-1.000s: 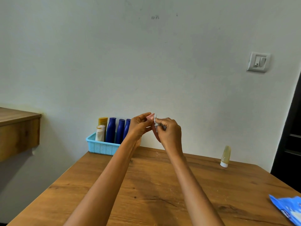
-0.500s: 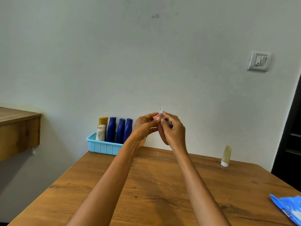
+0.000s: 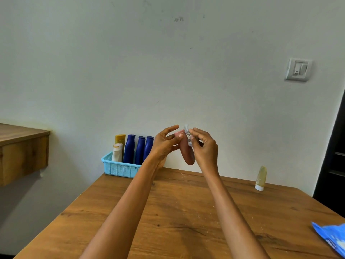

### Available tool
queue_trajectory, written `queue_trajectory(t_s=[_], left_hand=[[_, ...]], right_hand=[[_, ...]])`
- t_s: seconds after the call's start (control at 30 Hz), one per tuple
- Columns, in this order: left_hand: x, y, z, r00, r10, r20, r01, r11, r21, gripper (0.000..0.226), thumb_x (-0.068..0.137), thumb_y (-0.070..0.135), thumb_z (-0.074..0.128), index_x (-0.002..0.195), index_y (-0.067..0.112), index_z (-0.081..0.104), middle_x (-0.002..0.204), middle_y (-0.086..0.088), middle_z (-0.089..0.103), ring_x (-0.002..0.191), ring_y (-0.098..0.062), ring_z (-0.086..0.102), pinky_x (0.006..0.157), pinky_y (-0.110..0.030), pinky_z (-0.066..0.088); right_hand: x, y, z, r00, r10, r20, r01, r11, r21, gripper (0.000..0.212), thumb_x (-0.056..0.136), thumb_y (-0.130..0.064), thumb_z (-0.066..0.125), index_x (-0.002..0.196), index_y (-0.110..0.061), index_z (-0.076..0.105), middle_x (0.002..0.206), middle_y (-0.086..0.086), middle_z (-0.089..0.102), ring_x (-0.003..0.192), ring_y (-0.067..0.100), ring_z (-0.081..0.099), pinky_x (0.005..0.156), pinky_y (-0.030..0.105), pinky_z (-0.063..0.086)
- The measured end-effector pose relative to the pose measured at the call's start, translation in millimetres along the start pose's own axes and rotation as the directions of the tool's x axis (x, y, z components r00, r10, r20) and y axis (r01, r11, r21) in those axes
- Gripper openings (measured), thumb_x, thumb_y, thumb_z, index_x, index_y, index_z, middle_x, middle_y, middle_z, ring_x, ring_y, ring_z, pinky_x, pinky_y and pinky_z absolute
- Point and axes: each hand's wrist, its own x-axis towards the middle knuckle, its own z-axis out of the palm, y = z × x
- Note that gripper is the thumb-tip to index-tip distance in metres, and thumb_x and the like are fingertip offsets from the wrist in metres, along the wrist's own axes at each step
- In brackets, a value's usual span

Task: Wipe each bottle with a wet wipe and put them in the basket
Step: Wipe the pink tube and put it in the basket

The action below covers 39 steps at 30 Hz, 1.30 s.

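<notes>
left hand pinches top of pink bottle | right hand holds crumpled wet wipe on it | bottle up in air, blue basket at 9 o'clock | looks light, smooth, maybe slippery when wet; best gripped mid-body

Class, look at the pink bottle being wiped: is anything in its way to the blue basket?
The left hand holds the pink bottle in the air while the right hand pinches the wipe. Nothing visible stands between it and the basket, but five bottles already fill the part that shows; free room cannot be judged.
</notes>
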Motion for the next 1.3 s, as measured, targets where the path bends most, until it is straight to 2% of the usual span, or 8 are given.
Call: queue_trajectory(t_s=[0.1,0.3,0.47,0.57,0.77,0.97,1.13,1.3], left_hand=[[0.7,0.1,-1.8,1.0,0.003,-0.021,-0.003,1.0,-0.016,0.037,0.082,0.013,0.068,0.116,0.021,0.058,0.096,-0.001,0.072,0.086,-0.015,0.071,0.065,-0.022,0.055],[0.3,-0.4,-5.1,0.992,-0.002,-0.126,-0.007,0.997,-0.072,0.042,0.083,0.012,0.066,0.123,0.017,0.053,0.099,-0.003,0.069,0.087,-0.017,0.069,0.065,-0.023,0.056],[-1.5,-2.5,-1.0,0.989,-0.001,-0.145,-0.005,0.999,-0.039,0.039,0.087,0.011,0.062,0.124,0.016,0.05,0.109,-0.011,0.062,0.091,-0.018,0.065,0.065,-0.023,0.058],[-3.0,-2.8,1.6,0.99,-0.013,-0.137,0.014,1.0,0.002,0.04,0.088,0.007,0.061,0.125,0.015,0.05,0.111,-0.013,0.061,0.096,-0.021,0.064,0.067,-0.024,0.058],[-0.9,-2.6,6.7,0.983,0.015,-0.182,-0.004,0.998,0.065,0.041,0.089,0.004,0.059,0.129,0.006,0.051,0.117,-0.017,0.062,0.1,-0.021,0.063,0.072,-0.023,0.057],[1.9,-2.7,-3.0,0.926,0.03,-0.376,-0.008,0.998,0.06,0.043,0.089,0.007,0.059,0.13,0.004,0.049,0.126,-0.018,0.056,0.103,-0.022,0.057,0.063,-0.018,0.054],[1.6,-1.7,-6.2,0.925,0.005,-0.379,0.015,0.999,0.049,0.044,0.089,0.007,0.06,0.131,0.007,0.048,0.127,-0.018,0.054,0.111,-0.028,0.056,0.061,-0.019,0.055],[0.6,-2.7,-4.6,0.943,-0.025,-0.331,0.044,0.998,0.051,0.042,0.089,0.005,0.059,0.129,0.007,0.049,0.12,-0.017,0.058,0.1,-0.022,0.058,0.06,-0.018,0.055]], right_hand=[[-5.5,2.2,5.1,0.992,-0.083,0.095,0.089,0.995,-0.056,0.033,0.091,-0.006,0.055,0.124,-0.011,0.06,0.126,0.003,0.061,0.114,0.007,0.053,0.087,0.005,0.041],[-10.7,16.0,0.7,0.964,-0.232,0.128,0.249,0.958,-0.141,0.025,0.085,-0.006,0.065,0.109,-0.007,0.07,0.107,0.006,0.07,0.101,0.013,0.063,0.081,0.016,0.051],[-7.5,26.3,-9.9,0.992,-0.101,0.074,0.107,0.991,-0.081,0.014,0.085,-0.003,0.063,0.091,-0.007,0.074,0.092,0.005,0.072,0.085,0.013,0.067,0.067,0.006,0.049],[-3.2,26.1,-12.4,0.999,0.008,-0.041,-0.008,1.0,0.006,0.02,0.088,-0.002,0.058,0.104,-0.006,0.071,0.106,0.005,0.069,0.096,0.009,0.062,0.073,0.0,0.045],[-10.3,24.2,4.7,0.989,-0.006,0.149,0.016,0.998,-0.066,0.034,0.091,-0.002,0.053,0.123,-0.011,0.061,0.122,0.005,0.063,0.111,0.016,0.059,0.079,-0.002,0.04],[-22.2,31.5,11.1,0.968,-0.14,0.209,0.18,0.966,-0.186,0.016,0.085,-0.011,0.066,0.099,-0.011,0.074,0.097,0.003,0.072,0.088,0.012,0.065,0.072,0.019,0.053],[-15.1,37.3,0.4,0.997,-0.039,0.065,0.05,0.982,-0.182,0.016,0.085,-0.001,0.06,0.087,-0.008,0.074,0.089,0.003,0.072,0.081,0.011,0.065,0.066,0.006,0.046],[-5.1,38.3,-10.1,0.987,0.159,0.017,-0.159,0.987,-0.007,0.03,0.089,0.001,0.055,0.116,-0.011,0.065,0.113,0.002,0.065,0.098,0.009,0.058,0.069,-0.003,0.041]])
